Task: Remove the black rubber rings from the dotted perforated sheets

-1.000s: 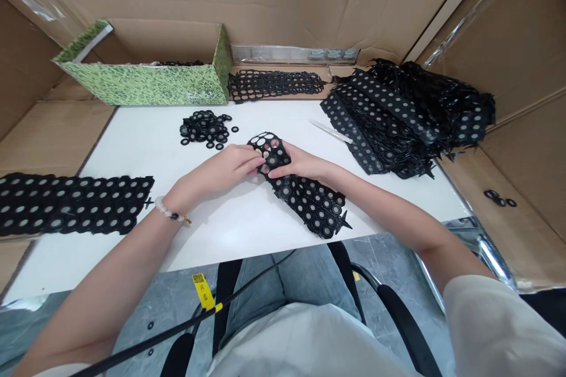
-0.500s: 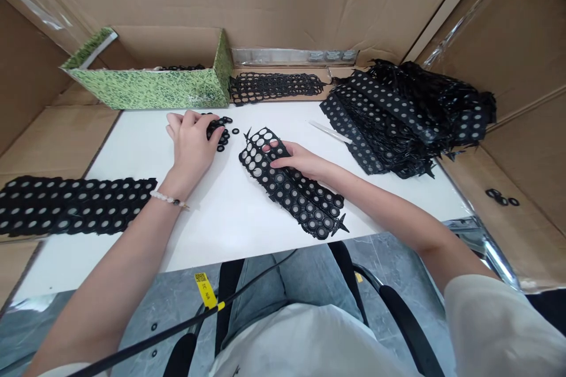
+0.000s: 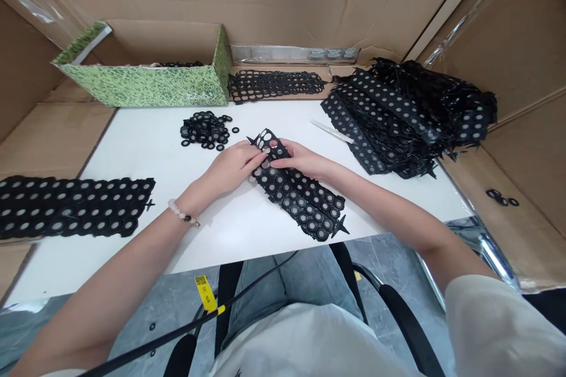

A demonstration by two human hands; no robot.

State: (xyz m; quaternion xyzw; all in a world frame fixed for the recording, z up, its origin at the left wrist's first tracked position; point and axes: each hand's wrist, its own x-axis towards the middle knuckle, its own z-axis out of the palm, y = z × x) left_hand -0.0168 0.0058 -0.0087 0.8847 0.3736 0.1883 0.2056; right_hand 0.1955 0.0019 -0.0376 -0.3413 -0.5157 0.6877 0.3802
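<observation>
Bright, even light falls on the white desk [image 3: 132, 153], leaving only soft shadow beneath the left forearm [image 3: 106, 283]. The view is sharp, the wide lens bends the edges, and glare shows on a shiny strip [image 3: 481, 244] beyond the desk's right corner.

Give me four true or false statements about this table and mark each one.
The left hand and right hand both touch the black holed sheet. True.
The bracelet is on the right wrist. False: it is on the left wrist.
A pile of small black rings lies on the white table. True.
The stack of black sheets lies left of the hands. False: it lies to their right.
</observation>
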